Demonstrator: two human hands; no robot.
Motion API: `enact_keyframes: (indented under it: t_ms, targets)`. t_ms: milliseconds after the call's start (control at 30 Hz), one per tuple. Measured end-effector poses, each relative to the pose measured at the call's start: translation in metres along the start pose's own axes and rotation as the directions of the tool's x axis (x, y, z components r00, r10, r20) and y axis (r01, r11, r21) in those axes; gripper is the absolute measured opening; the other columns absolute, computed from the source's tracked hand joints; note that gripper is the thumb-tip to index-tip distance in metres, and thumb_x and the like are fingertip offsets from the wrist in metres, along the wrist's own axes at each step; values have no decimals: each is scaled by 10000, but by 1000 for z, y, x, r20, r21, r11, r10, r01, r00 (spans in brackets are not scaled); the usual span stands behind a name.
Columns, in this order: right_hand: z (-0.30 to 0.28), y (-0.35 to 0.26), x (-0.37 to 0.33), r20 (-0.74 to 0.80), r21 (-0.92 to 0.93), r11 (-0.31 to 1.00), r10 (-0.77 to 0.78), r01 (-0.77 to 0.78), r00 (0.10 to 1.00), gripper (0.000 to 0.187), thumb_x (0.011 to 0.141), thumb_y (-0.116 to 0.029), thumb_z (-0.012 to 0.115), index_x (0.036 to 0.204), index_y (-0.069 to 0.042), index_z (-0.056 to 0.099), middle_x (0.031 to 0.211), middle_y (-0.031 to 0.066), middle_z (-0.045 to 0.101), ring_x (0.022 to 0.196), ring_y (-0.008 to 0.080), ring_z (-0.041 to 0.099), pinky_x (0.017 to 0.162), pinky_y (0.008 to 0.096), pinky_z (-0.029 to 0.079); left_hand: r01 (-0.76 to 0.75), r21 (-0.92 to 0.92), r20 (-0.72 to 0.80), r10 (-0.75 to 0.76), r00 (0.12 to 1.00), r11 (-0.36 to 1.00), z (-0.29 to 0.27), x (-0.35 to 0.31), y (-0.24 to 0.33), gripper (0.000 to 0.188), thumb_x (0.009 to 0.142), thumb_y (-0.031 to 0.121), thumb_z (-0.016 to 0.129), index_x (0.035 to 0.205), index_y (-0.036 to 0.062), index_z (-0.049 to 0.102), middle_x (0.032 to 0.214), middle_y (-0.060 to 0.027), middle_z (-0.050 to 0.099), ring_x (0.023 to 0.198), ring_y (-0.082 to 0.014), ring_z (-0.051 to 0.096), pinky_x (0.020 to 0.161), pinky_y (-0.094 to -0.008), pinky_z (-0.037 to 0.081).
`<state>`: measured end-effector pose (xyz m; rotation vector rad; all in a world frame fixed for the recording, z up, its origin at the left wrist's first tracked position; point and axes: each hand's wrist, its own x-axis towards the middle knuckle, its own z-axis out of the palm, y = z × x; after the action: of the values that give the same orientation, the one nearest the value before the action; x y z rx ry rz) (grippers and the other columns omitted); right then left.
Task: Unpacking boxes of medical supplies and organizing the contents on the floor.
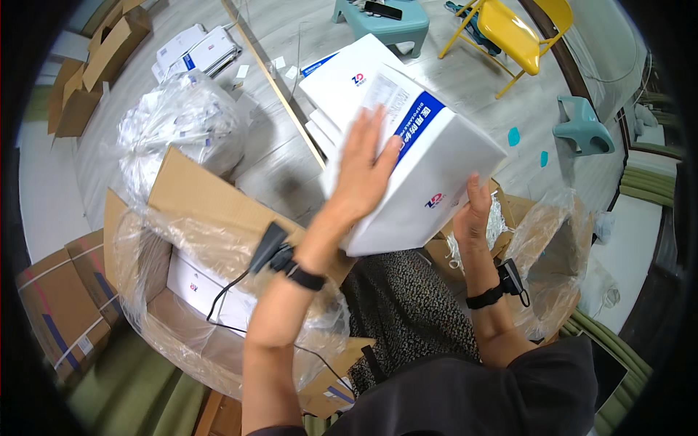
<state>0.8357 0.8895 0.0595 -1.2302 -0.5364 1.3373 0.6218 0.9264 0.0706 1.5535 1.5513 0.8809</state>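
A white cardboard box [414, 207] with a blue printed band and a small red-and-blue logo is tilted in front of me, above my lap. My left hand [363, 163] lies flat against its upper face, fingers stretched and thumb apart. At its lower right edge, my right hand [472, 214] grips the box, thumb on the near side and the other fingers partly hidden. Behind it are more white boxes [349, 76], partly covered by the held one. To my left stands an open brown carton [156, 320] lined with clear plastic, with a white box [196, 287] inside.
A clear bag of white packets [182, 123] and flat white packages [200, 51] lie at the far left. At right is a plastic-lined carton [545, 265] beside white elastic-like strands [498, 221]. A teal stool [396, 29] and yellow chair [512, 36] stand farther off.
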Motion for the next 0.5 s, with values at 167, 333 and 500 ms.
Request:
enact_keyframes:
  t_ms: [167,333,500]
  targets:
    - [-79,56,60,-197,-10,999,36,-38,980,424,931,-182,565,1289,-10,416,1227,77,522,1095,190,520,954,322,404,159,-95,249,-131,960,983,105,58,-12,756,850,453,562,1412,27,290,1419,-265,318,1307,-403,331,1065,-447,292]
    - [-114,95,114,-306,135,960,274,-243,912,409,939,-185,549,1286,-9,421,1217,97,524,1111,208,514,931,337,426,127,122,280,-157,947,984,148,95,-35,759,796,353,644,1393,21,312,1355,-245,396,1247,-394,398,1017,-449,345]
    - [-107,125,141,-308,-66,885,421,-461,853,325,941,-215,544,1212,-54,468,1059,75,563,981,193,550,903,443,451,8,327,127,-53,991,945,166,89,-69,664,752,222,678,1343,77,412,1424,-164,348,1316,-332,332,1020,-527,298]
